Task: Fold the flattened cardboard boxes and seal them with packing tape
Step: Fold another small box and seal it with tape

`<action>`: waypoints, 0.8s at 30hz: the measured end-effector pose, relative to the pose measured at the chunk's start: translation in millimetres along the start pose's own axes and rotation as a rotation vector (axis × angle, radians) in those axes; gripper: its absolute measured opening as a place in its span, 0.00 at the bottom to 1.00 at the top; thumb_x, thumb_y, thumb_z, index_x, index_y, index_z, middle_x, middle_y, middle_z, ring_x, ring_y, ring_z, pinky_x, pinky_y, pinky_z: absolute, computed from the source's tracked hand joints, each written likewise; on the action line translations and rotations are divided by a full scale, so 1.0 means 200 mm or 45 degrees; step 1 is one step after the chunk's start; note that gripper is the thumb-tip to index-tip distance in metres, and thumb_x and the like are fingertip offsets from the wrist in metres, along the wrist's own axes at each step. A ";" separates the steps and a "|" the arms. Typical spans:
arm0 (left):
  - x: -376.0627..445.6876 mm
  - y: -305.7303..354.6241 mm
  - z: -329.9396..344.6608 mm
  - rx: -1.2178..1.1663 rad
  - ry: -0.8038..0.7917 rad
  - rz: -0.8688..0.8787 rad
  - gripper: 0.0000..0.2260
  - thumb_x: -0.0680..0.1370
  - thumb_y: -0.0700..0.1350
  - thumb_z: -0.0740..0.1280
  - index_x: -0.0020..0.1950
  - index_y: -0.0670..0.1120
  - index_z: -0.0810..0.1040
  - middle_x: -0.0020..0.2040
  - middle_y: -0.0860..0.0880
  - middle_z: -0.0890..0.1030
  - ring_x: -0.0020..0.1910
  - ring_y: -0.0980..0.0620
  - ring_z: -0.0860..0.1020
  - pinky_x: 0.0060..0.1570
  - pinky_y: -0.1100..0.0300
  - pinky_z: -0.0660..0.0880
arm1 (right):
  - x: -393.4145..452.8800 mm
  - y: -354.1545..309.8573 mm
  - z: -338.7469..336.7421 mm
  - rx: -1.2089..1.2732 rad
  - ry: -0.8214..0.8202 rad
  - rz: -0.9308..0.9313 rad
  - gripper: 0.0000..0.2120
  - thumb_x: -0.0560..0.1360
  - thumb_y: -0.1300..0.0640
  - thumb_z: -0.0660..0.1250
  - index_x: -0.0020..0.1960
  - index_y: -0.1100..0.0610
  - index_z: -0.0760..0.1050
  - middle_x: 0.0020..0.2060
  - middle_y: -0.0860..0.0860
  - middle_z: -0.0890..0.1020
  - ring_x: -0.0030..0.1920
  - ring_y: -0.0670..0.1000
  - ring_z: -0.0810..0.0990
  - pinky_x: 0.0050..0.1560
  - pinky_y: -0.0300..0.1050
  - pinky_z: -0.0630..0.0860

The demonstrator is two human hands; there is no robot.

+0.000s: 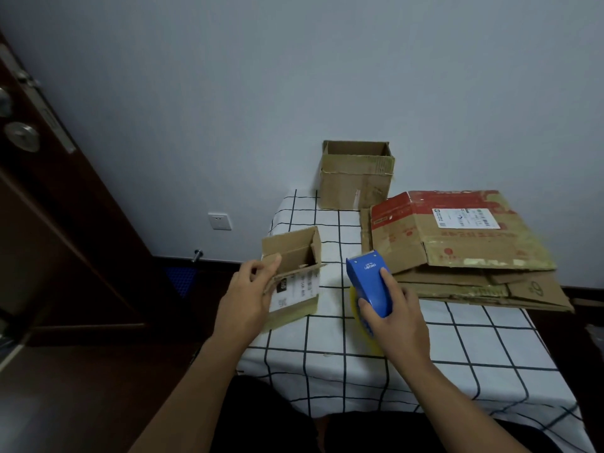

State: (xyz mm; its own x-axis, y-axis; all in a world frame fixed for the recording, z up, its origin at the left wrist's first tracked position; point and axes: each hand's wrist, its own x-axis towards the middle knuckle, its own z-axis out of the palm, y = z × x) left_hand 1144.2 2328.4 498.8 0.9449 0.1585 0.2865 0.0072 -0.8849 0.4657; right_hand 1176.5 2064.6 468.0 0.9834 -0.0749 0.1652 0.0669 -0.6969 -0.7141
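Home room: wooden door (49,197), checked tablecloth (359,348).

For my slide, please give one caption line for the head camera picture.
Left hand holds a small open box while right hand grips a blue tape dispenser beside flattened boxes.

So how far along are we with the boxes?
Done: one box stands erected by the wall, top open. In hand: the left hand grips the small box, flaps still open; the right hand holds the blue tape dispenser. Left: the flattened cardboard stack.
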 end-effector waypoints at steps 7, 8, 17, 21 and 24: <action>0.01 -0.02 -0.08 -0.089 0.381 -0.255 0.23 0.80 0.43 0.65 0.74 0.57 0.68 0.65 0.47 0.65 0.60 0.46 0.70 0.48 0.48 0.78 | -0.02 -0.01 0.06 -0.457 -0.011 -0.674 0.29 0.71 0.49 0.70 0.71 0.47 0.70 0.54 0.61 0.75 0.43 0.60 0.77 0.38 0.50 0.75; 0.01 -0.02 -0.09 -0.097 0.396 -0.264 0.23 0.80 0.43 0.65 0.73 0.57 0.68 0.66 0.47 0.65 0.62 0.46 0.70 0.49 0.48 0.78 | -0.03 0.00 0.09 -0.517 -0.021 -0.745 0.28 0.71 0.49 0.69 0.71 0.47 0.69 0.53 0.61 0.75 0.42 0.61 0.77 0.39 0.51 0.75; -0.01 0.00 -0.02 -0.162 0.387 -0.245 0.24 0.80 0.42 0.65 0.74 0.59 0.66 0.69 0.47 0.62 0.67 0.48 0.67 0.54 0.53 0.76 | -0.21 0.15 0.22 -0.686 -0.174 -0.912 0.49 0.54 0.65 0.81 0.71 0.47 0.68 0.52 0.59 0.72 0.44 0.60 0.79 0.42 0.51 0.78; 0.01 -0.01 0.02 -0.188 0.356 -0.233 0.23 0.81 0.42 0.64 0.74 0.58 0.66 0.69 0.47 0.62 0.68 0.47 0.67 0.55 0.49 0.78 | -0.22 0.14 0.23 -0.700 -0.247 -0.825 0.48 0.57 0.57 0.80 0.74 0.48 0.65 0.52 0.58 0.73 0.45 0.60 0.78 0.43 0.52 0.77; 0.05 -0.01 0.04 -0.179 0.332 -0.202 0.24 0.80 0.41 0.64 0.75 0.57 0.67 0.68 0.47 0.63 0.67 0.47 0.67 0.55 0.51 0.77 | -0.14 0.02 0.17 -0.597 -0.296 -0.743 0.34 0.70 0.40 0.66 0.73 0.49 0.67 0.57 0.55 0.75 0.55 0.60 0.77 0.54 0.56 0.76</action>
State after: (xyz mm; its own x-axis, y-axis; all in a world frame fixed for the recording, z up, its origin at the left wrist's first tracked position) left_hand 1155.9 2329.4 494.1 0.8199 0.4124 0.3971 0.0852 -0.7738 0.6277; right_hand 1155.2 2088.0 437.5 0.8247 0.5113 0.2416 0.5564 -0.8100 -0.1850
